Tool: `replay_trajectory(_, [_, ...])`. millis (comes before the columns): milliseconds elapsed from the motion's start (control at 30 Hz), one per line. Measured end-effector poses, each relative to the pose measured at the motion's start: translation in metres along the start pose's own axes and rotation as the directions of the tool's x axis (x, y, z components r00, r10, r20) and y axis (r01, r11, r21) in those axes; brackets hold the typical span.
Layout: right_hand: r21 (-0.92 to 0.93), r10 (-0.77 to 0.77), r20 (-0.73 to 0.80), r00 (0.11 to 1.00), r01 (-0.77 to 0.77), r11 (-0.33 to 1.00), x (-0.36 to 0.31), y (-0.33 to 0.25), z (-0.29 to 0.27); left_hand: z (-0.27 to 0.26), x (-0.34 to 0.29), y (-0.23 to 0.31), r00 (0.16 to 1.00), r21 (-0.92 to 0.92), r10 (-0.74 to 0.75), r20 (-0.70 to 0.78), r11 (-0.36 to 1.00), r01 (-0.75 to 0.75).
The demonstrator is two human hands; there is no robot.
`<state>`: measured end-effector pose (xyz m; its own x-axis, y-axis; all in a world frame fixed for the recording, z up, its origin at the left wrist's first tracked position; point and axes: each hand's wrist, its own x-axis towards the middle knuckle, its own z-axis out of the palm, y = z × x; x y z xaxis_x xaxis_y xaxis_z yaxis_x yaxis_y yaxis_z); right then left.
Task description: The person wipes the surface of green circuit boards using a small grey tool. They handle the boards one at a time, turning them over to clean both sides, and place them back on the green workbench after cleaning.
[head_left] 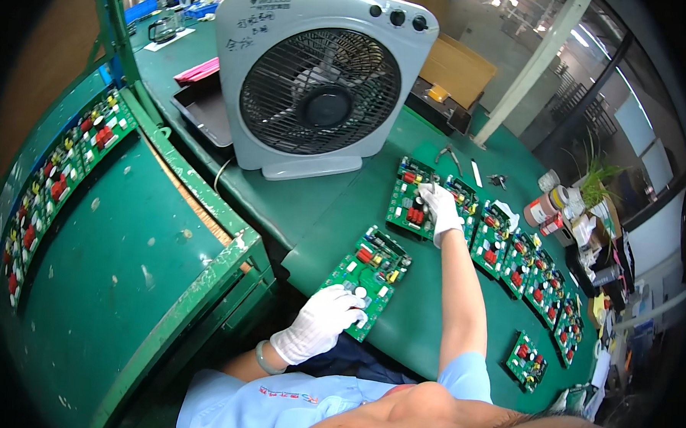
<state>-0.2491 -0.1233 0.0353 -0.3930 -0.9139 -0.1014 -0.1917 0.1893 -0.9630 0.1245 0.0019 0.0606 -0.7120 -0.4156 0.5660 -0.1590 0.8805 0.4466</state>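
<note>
In a white glove, my left hand (pixel 327 322) grips the near left part of a green circuit board (pixel 371 270), which lies slanted at the bench's near edge. Red, yellow and white components stand on that board. My right hand (pixel 441 212), also gloved, reaches forward over another circuit board (pixel 410 192) at the left end of a row. Its fingers are closed among the components there; whatever is between them is too small to make out. More populated circuit boards (pixel 515 261) continue the row to the right.
A grey box fan (pixel 326 83) stands at the back of the green bench (pixel 320 221). Pliers (pixel 449 159) lie behind the row. One separate circuit board (pixel 526 361) sits at right, near jars (pixel 541 209) and a plant (pixel 595 183). Boards (pixel 57 190) line the green trolley (pixel 127 243) at left.
</note>
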Motion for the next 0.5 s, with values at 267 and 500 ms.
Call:
replay_trajectory(267, [0.477,-0.132,-0.064,0.989,0.146,0.867,-0.024,-0.039,-0.024,0.002,0.004,-0.025,0.999,0.047,0.012,0.047,0.999,-0.014])
replay_trajectory(500, [0.484,-0.241,-0.123,0.963,0.270,0.832,-0.178,-0.103,-0.068,0.011,0.029,-0.077,0.975,-0.066,-0.141,-0.169,0.989,0.132])
